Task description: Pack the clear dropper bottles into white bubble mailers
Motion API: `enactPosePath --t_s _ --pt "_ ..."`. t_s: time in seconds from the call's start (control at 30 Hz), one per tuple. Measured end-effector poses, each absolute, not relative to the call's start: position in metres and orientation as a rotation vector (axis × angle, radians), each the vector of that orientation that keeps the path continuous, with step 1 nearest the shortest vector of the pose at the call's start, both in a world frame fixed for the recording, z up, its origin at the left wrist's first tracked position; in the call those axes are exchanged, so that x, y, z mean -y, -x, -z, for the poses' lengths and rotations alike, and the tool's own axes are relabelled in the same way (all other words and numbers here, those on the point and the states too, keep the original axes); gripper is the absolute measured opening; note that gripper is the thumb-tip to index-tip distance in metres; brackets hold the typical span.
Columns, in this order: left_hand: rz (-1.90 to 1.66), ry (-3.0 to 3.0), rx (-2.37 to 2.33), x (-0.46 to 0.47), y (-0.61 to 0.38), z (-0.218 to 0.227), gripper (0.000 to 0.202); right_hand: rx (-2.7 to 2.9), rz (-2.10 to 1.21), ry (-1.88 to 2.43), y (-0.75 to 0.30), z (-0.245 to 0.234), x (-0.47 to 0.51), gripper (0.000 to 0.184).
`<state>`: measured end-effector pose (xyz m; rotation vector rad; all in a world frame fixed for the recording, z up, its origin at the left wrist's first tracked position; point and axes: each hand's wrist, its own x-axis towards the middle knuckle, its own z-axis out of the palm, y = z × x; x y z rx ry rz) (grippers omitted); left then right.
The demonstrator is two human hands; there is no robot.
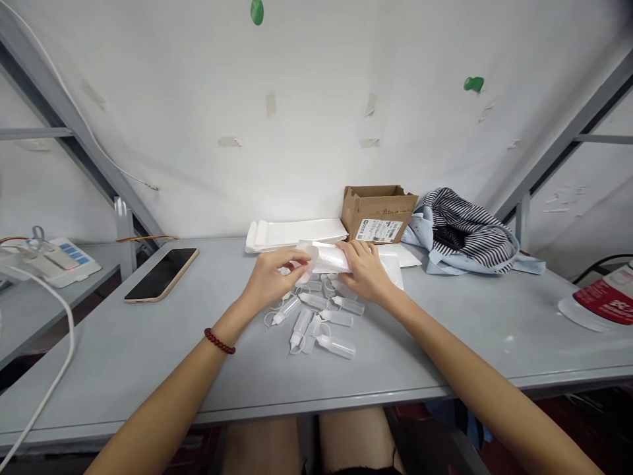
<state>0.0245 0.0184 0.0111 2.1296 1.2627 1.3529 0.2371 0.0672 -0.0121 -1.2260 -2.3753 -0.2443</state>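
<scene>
Between my hands is a white translucent plastic bag [330, 258], held above the table. My left hand [277, 274] pinches the bag's left end, fingertips pressed together. On the other side, my right hand [364, 269] is wrapped over the bag, which trails out to the right beneath it. Several small clear squeeze bottles [337, 346] with thin needle tips and looped caps lie scattered under and in front of my hands. Some bottles are partly hidden by the hands and the bag.
Flat white packets [297, 232] lie behind my hands on the grey table [237, 386], beside a cardboard box [378, 214]. A striped cloth bag [467, 231] rests to its right. A phone [162, 274] lies left; a red-labelled container [603, 300] stands far right.
</scene>
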Motion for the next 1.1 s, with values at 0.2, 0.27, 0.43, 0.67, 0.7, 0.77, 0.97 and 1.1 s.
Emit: enactPosePath --t_s 0.2,0.27,0.43,0.67,0.7,0.77,0.97,1.1 --pt "-1.350 -2.121 -1.531 -0.021 -0.017 -0.017 0.014 2.360 0.258 1.229 -0.239 0.012 -0.068 0.050" --pt "-1.267 -2.248 -1.573 -0.023 -0.015 -0.015 0.016 2.366 0.265 1.225 -0.239 0.012 -0.068 0.050" --pt "-1.042 -2.285 -1.605 -0.022 -0.021 -0.009 0.023 2.382 0.294 1.215 -0.236 0.012 -0.065 0.051" --pt "-0.881 -1.848 -1.396 -0.016 -0.029 -0.017 0.030 2.411 0.325 1.158 -0.232 0.016 -0.062 0.052" --pt "-0.826 -1.782 -1.340 -0.016 -0.028 -0.019 0.031 2.416 0.327 1.151 -0.231 0.016 -0.061 0.052" --pt "-0.755 -1.693 -1.243 -0.015 -0.026 -0.022 0.032 2.418 0.326 1.145 -0.231 0.016 -0.061 0.052" --pt "-0.906 -1.684 -1.171 -0.012 -0.017 -0.029 0.021 2.370 0.323 1.221 -0.237 0.013 -0.068 0.049" --pt "-0.616 -1.946 -1.006 -0.001 -0.025 -0.036 0.019 2.317 0.329 1.305 -0.243 0.011 -0.074 0.051"
